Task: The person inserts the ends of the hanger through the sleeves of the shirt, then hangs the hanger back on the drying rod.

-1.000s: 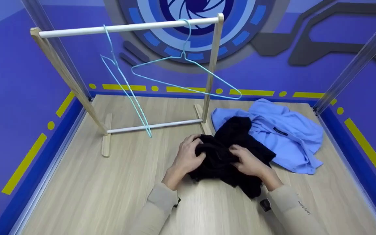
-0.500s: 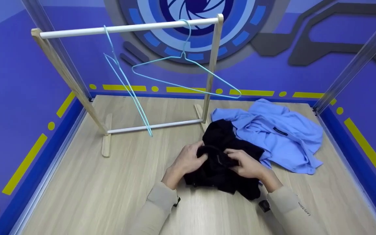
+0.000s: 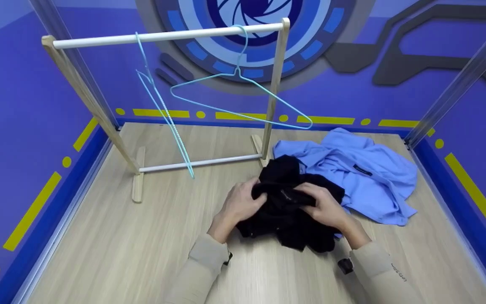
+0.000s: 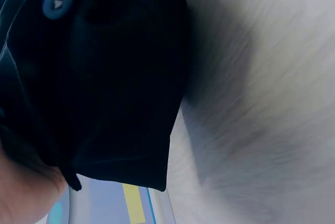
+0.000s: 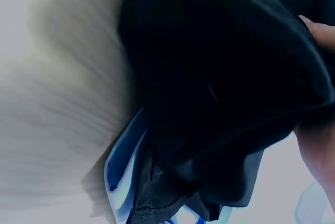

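A crumpled black garment (image 3: 285,219) lies bunched on the wooden tabletop, held between both hands. My left hand (image 3: 242,202) grips its left edge, thumb towards me and fingers partly hidden behind the cloth. On the other side, my right hand (image 3: 324,206) pinches a fold of the same cloth, its fingertips tucked into it. In the left wrist view a button (image 4: 57,3) shows on the black fabric. The right wrist view has the dark cloth (image 5: 220,77) hanging over part of the right hand. Behind it, a light blue shirt (image 3: 378,181) lies spread and rumpled, partly covered by the black garment.
A wooden rack with a white top rail (image 3: 175,35) stands at the back left. Two light blue wire hangers hang on it: one seen edge-on (image 3: 165,109), the other facing me (image 3: 243,113). Blue panels (image 3: 471,126) wall the table at the back and sides.
The black garment has been drawn a little towards me and left, baring more of the blue shirt. Both hands keep hold, the right one shifting its grip slightly. The left hanger swings slightly.
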Tool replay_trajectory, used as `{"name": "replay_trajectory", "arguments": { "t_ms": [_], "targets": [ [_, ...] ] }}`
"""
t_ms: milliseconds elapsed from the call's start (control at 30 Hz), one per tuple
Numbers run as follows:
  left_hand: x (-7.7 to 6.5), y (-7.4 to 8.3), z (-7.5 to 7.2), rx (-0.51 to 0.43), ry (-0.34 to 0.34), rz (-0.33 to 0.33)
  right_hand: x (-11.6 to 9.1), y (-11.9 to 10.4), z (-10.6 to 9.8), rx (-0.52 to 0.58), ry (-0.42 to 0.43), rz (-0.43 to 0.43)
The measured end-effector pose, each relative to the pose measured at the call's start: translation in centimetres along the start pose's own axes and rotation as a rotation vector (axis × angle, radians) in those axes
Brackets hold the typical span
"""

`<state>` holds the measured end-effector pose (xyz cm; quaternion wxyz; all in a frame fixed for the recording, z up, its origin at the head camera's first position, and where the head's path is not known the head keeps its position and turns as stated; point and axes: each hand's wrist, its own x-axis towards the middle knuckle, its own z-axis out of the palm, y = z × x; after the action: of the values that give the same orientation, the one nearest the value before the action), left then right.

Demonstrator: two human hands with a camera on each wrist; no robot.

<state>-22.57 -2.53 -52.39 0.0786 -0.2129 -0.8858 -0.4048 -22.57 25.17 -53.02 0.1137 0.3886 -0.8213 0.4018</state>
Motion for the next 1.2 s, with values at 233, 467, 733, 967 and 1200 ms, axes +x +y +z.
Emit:
{"name": "replay_trajectory", "arguments": {
  "t_ms": [233, 467, 733, 967, 1200],
  "targets": [
    [0.2, -0.1, 0.1, -0.001, 0.023, -0.025, -0.2, 0.4, -0.3, -0.119, 0.085, 0.149],
    [0.2, -0.5, 0.3, 0.06, -0.012, -0.059, -1.0, 0.7, -1.0, -0.175, 0.079, 0.443],
    [0.1, -0.7, 0.3, 0.075, -0.225, -0.116, -1.7, 1.1, -1.0, -0.177, -0.079, 0.595],
    [0.0, -0.5, 0.5, 0.111, -0.285, -0.206, -1.5, 1.4, 0.1, -0.107, -0.105, 0.489],
    [0.0, -0.8, 0.5, 0.12, -0.194, -0.245, -1.1, 1.3, 0.4, -0.076, -0.118, 0.479]
  ]
}}
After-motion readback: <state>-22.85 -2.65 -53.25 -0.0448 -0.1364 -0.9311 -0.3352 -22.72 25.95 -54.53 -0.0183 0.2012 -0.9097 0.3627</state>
